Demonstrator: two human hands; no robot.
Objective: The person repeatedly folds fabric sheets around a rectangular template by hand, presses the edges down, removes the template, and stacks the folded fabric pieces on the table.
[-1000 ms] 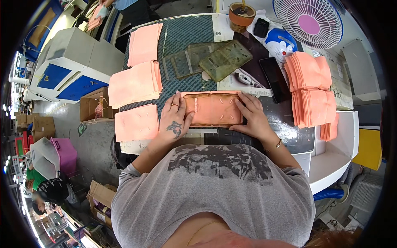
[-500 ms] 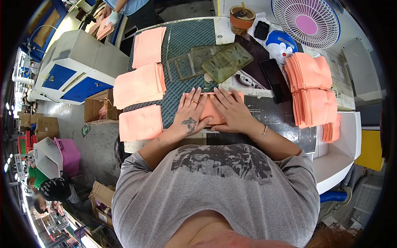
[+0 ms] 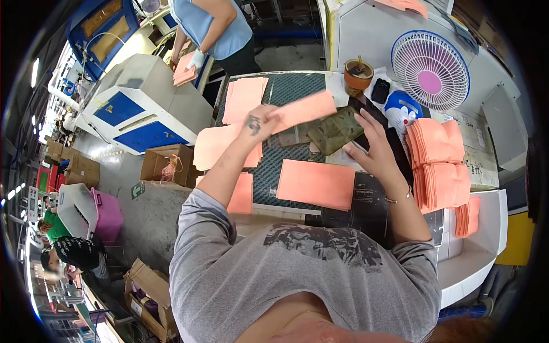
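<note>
The left hand (image 3: 263,123) is closed on one end of a peach sheet (image 3: 309,107), pinching it between thumb and fingers. The sheet reaches away from that hand to the right and slightly forward, raised and a little blurred; whether it is one layer or several, I cannot tell. The right hand (image 3: 374,146) is open, thumb and fingers spread apart at the right end of a green plate (image 3: 334,132); I cannot tell whether the fingertips touch it. The plate lies just below the sheet's far end in the view, between the two hands.

Nearer the person, a peach stack (image 3: 317,184) lies flat, below and between both hands and apart from them, partly on the green mat (image 3: 264,186). Beneath the left forearm is a wide pile (image 3: 216,144) of peach sheets. To the right of the right hand stand folded peach bundles (image 3: 436,142), with a fan (image 3: 429,74) beyond them.
</note>
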